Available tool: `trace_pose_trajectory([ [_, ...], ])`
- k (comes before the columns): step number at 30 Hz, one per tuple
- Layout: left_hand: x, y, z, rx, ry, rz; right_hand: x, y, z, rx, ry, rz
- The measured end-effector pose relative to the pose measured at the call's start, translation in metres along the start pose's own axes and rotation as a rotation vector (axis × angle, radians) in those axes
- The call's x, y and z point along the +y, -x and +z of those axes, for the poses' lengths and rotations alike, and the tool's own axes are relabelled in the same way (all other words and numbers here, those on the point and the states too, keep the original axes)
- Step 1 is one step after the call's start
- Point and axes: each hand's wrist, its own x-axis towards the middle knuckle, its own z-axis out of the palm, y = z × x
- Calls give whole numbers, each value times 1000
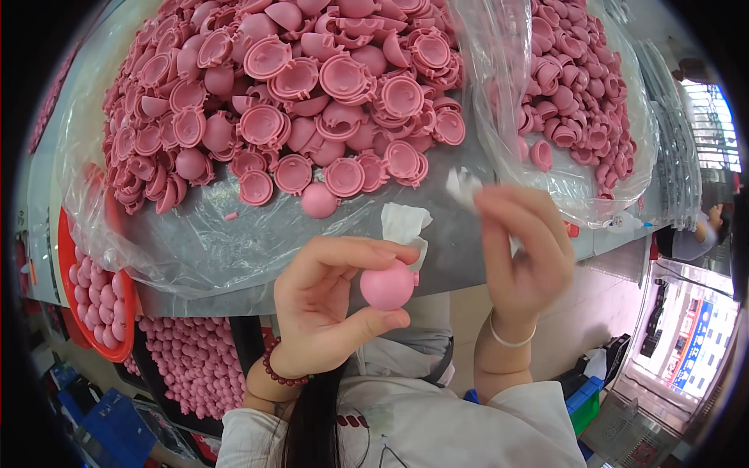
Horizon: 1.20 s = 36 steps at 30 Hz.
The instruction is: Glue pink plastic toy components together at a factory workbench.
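Between the thumb and fingers of my left hand is a pink plastic ball with a small tab on its right side. My right hand is raised to the right of it, fingertips pinched on a small white tissue, slightly blurred. Another crumpled white tissue lies at the table edge, just beyond the ball. A large heap of pink half-shells rises on the table in front of both hands. One rounded pink piece sits at the near side of the heap.
Clear plastic sheeting lies under the heap on the grey table. A second pile of pink shells is in a clear bag at the right. Left and below, a red basket and a dark crate hold pink balls.
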Motion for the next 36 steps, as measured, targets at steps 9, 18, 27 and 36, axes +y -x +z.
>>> trace_pose_trajectory([
  [9, -4, 3, -4, -6, -69, 0, -41, 11, 7, -209, -78, -234],
  [18, -2, 2, -8, -39, 174, -64, -34, 12, -19, -124, -75, -169],
  [27, 1, 3, -8, -23, 251, -99, 0, 34, -33, 49, 191, -98],
  [36, 65, 39, -65, 447, -872, 640, 123, 60, -137, 765, 186, 506],
])
